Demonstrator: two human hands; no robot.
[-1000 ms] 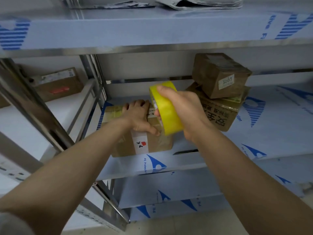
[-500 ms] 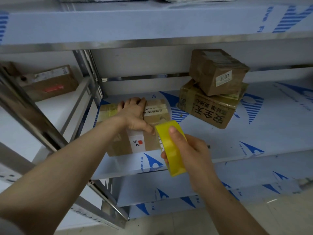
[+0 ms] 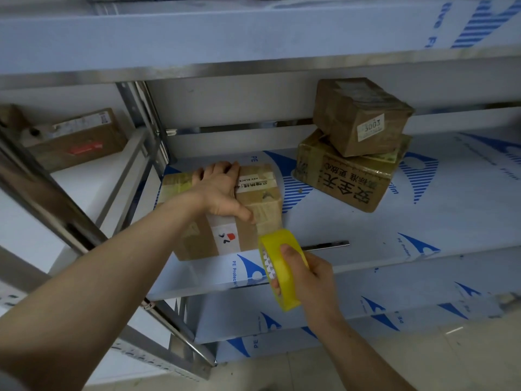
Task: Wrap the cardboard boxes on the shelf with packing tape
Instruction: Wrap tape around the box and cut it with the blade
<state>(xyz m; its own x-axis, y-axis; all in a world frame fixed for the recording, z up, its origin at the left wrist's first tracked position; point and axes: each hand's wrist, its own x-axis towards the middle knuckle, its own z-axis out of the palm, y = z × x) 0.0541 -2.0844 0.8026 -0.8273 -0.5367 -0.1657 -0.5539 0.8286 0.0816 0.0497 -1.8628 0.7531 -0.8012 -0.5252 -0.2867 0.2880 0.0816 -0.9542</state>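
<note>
Dim, soft light (edges bowed, blurred).

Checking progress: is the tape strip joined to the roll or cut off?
Joined. A strip runs from the yellow tape roll in the right hand to the cardboard box, where the left hand pins it.

- We see bare shelf (image 3: 423, 221) between the near box (image 3: 197, 244) and the stacked boxes (image 3: 349, 179) (room for a hand).
- The upper shelf (image 3: 253, 32) caps us overhead; a steel post (image 3: 146, 119) blocks the left.
</note>
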